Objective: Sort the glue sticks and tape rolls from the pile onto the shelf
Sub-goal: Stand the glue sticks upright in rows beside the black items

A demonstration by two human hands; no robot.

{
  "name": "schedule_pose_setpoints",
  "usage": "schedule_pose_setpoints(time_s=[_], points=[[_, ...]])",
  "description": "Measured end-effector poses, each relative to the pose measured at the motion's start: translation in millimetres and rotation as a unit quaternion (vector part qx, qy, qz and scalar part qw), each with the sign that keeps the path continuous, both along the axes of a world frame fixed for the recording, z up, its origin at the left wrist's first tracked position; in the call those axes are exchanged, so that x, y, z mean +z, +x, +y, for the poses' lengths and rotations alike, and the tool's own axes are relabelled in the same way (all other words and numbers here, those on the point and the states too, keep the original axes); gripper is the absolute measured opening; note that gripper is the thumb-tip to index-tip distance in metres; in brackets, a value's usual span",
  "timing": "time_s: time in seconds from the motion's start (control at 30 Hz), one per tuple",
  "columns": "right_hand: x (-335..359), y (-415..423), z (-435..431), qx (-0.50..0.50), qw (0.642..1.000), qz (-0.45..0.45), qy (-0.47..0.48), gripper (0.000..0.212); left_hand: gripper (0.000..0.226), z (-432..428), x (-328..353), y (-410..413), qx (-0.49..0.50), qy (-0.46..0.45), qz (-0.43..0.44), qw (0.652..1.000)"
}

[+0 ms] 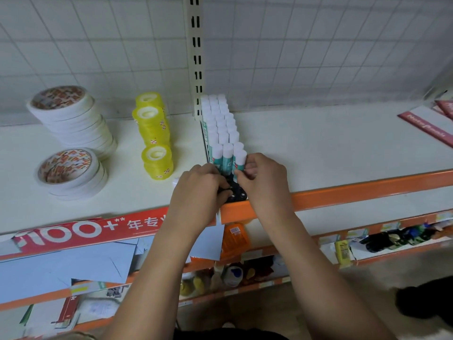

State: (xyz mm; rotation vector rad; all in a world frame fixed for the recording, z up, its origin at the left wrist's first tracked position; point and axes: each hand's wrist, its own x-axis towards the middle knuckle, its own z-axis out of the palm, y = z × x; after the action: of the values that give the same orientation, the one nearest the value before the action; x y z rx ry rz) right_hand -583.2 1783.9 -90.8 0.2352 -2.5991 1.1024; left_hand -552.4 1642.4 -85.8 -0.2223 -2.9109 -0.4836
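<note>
White-capped glue sticks [220,123] are standing in tight rows on the shelf [331,148], running away from the hands toward the slotted upright post [196,57], as a person is working at the near end of the block. The right hand [263,177] is pinching the front glue stick [241,157] at the row's right corner between thumb and fingertips, while the left hand [198,185] is curling its fingers over the left edge of the black perforated tray [236,195] just below, the two hands nearly touching. Yellow tape rolls [153,136] are sitting in stacks just beyond the left hand, and white tape rolls [71,114] are stacked well out to its left; the pile itself is not showing. By the look of it, the stick is being seated into line. Doing it well likely means lowering it straight down, upright, with its cap level with its neighbours, and bracing the tray with the left hand so the block is not sliding off the orange shelf edge [355,190] under both wrists. A sideways nudge is risking toppling the closely packed front row, so a light grip high on the barrel seems wisest.
</note>
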Motion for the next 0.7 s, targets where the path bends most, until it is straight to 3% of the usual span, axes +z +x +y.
schedule_pose_setpoints(time_s=[0.17,0.27,0.37,0.7], points=[[6.5,8.2,13.5,0.002,0.997,-0.071,0.040,0.042,0.022,-22.4,5.6,6.9,-0.013,0.008,0.047,0.999],[7.9,22.1,8.2,0.006,0.999,-0.037,0.035,0.022,0.023,-40.9,6.8,9.3,-0.028,0.014,0.029,0.999],[8.7,26.7,-8.5,0.047,0.997,-0.061,0.026,0.009,0.023,-46.2,7.1,9.4,-0.042,0.017,0.009,0.999],[4.7,24.4,-17.7,0.073,0.992,-0.085,0.057,0.016,0.031,-37.2,10.6,2.4,-0.037,-0.026,0.006,0.999]])
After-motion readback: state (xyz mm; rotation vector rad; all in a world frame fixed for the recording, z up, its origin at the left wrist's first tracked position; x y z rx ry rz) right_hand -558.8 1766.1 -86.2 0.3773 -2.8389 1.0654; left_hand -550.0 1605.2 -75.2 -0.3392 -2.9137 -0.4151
